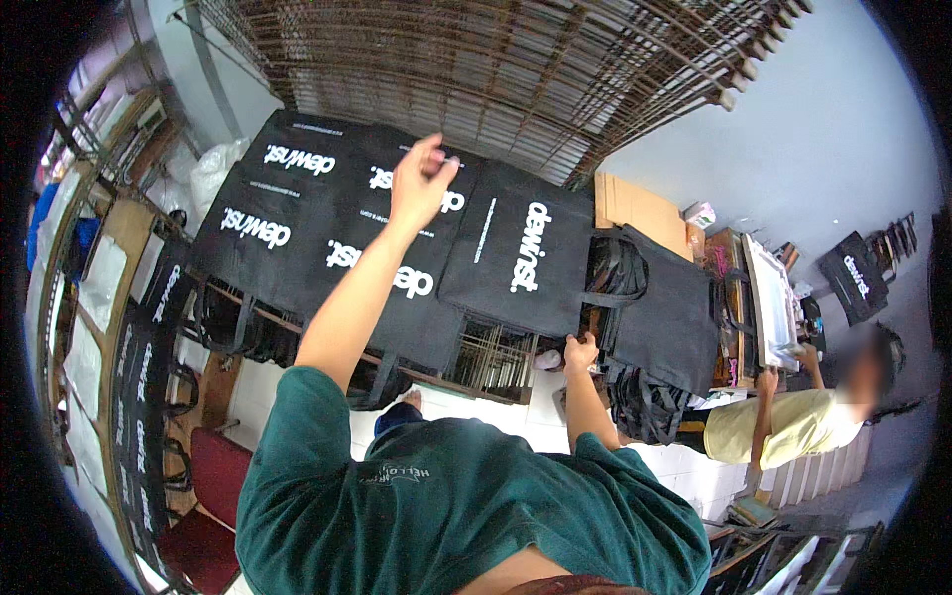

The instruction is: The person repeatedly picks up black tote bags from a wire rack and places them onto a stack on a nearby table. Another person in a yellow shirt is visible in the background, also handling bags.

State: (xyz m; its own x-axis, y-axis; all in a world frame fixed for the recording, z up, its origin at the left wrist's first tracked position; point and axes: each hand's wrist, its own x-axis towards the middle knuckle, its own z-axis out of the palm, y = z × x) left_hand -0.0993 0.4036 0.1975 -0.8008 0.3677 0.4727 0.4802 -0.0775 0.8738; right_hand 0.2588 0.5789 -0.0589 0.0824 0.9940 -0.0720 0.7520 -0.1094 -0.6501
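Bags fill the middle of the frame: black printed tote bags (347, 213) lie overlapping on a slatted rack (496, 69). The left hand (421, 183) hovers above them, fingers loosely curled, holding nothing. The right hand (580, 352) pinches the lower edge of one bag (521, 248) at centre. Laying out seems under way; next, the edge probably wants pulling flat. At lower right, another person in a yellow shirt (783, 426) handles a frame.

Black printed tote bag (519, 253) flat on wooden rack (476, 357), overlapping neighbouring black bags (327, 213).
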